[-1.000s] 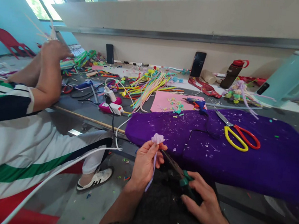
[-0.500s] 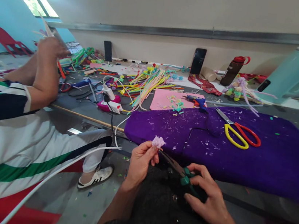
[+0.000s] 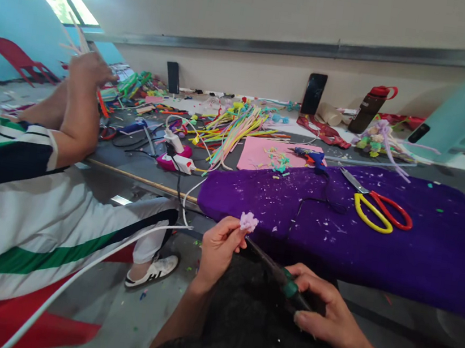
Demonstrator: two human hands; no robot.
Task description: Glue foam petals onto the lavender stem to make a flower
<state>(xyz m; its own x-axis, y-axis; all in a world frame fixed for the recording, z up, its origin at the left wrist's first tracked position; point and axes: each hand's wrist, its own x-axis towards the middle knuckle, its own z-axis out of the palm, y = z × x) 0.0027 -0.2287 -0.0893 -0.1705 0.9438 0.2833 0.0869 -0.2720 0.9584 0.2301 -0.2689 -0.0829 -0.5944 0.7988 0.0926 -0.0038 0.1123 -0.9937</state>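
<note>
My left hand [image 3: 217,247] pinches a small pale purple fuzzy flower [image 3: 248,221] just in front of the purple cloth [image 3: 420,244]. My right hand [image 3: 325,312] is closed round the green handles of a pair of cutters [image 3: 275,268]. The dark jaws of the cutters reach up to just under the flower. Both hands hover over my dark lap, near the table's front edge.
Yellow-and-red scissors [image 3: 376,207] and a blue glue gun [image 3: 309,158] lie on the cloth. Pink sheet [image 3: 260,155], coloured strips [image 3: 234,128], a white power strip [image 3: 174,158], two phones, a bottle [image 3: 367,109] lie beyond. A person in a striped shirt [image 3: 19,197] works at my left.
The cutter jaws have closed in under the flower, and the long purple stem seen hanging from my left hand a second ago is gone. The neighbour's raised hand shifted slightly.
</note>
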